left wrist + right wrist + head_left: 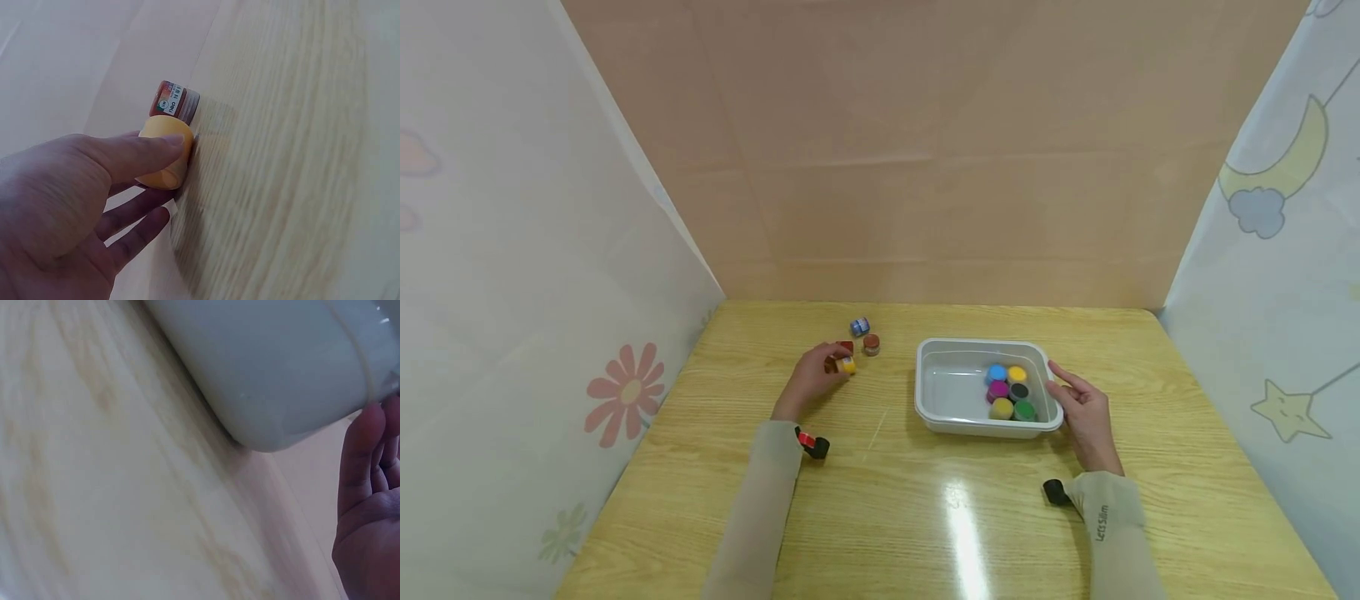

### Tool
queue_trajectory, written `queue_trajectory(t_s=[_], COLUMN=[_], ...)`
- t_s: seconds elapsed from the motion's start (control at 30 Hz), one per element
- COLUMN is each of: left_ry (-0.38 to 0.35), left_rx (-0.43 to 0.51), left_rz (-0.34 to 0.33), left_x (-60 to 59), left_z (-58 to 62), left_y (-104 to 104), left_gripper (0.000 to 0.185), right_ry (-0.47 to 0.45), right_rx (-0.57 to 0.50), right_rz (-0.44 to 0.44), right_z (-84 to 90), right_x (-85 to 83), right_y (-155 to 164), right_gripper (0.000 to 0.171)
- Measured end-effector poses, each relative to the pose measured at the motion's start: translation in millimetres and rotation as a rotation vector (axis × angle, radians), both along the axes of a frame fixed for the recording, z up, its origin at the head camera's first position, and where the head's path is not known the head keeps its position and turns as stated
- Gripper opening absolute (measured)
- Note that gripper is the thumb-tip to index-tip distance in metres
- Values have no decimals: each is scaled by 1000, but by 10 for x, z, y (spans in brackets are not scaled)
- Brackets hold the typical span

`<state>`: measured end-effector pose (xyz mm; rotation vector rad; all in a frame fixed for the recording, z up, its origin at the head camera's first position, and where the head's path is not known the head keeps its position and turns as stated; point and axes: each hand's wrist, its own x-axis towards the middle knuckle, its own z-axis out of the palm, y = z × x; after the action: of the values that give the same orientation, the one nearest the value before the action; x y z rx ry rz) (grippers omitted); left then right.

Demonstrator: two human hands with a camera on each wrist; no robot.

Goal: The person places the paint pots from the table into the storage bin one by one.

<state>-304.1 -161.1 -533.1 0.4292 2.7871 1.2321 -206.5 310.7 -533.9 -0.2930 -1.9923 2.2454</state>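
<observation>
A wooden table (925,517) with pale grain carries everything, and a bright glare lies on its near part. A plain tan wall (940,150) stands behind it. On either side hang white curtains, the left curtain (535,333) printed with flowers, the right curtain (1277,275) with a moon, a cloud and a star.

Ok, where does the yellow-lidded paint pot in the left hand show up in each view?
Head: yellow pot left of centre on the table, at the left hand's fingers.
Left wrist: centre-left, thumb across its yellow lid, a brown labelled pot just behind it.
Right wrist: not in it; only the tray and right hand.
Shared landmark: the wood-grain table.
</observation>
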Motion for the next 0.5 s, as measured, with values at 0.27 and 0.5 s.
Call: queue_trajectory(t_s=[0.27, 0.5], left_ry=[12, 48], left_rx=[26, 35], left_rz=[-7, -30], left_x=[5, 40], left_z=[-44, 21], left_y=[-5, 77], left_gripper=[33, 31], right_ry=[7, 2], right_rx=[15, 1], right_rz=[6, 3], right_z=[-2, -13], right_x=[0, -9], right_y=[5, 9], right_gripper=[43, 42])
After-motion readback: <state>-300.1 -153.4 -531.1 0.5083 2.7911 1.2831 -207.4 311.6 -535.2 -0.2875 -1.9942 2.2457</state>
